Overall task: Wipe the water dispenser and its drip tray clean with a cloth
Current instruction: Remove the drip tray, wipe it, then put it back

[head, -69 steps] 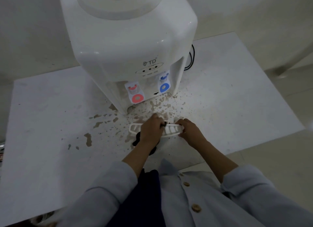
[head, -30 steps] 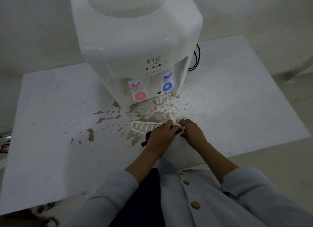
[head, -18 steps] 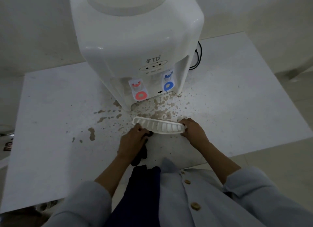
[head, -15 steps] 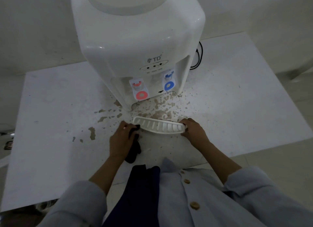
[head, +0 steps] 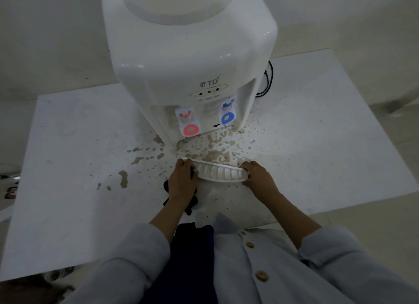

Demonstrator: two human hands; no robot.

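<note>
Since half a second back the left hand [head: 184, 183] has slid right, from just off the tray's left tip onto that end; its fingers curl over the dark cloth [head: 190, 203], which pokes out under the palm and wrist and presses against the left end of the drip tray [head: 220, 173]. The right hand [head: 258, 176] hasn't budged; it pinches the tray's right end, fingers wrapped round the rim. So the white slotted tray sits between both hands, out of its slot, just in front of the water dispenser [head: 188, 61] on the white table [head: 317, 145]; can't tell if it's lifted or resting. Brown splatter [head: 213, 149] covers the table between tray and dispenser base, with more blotches off to the left; red tap [head: 190, 128] and blue tap [head: 227, 116] sit above the empty recess.
</note>
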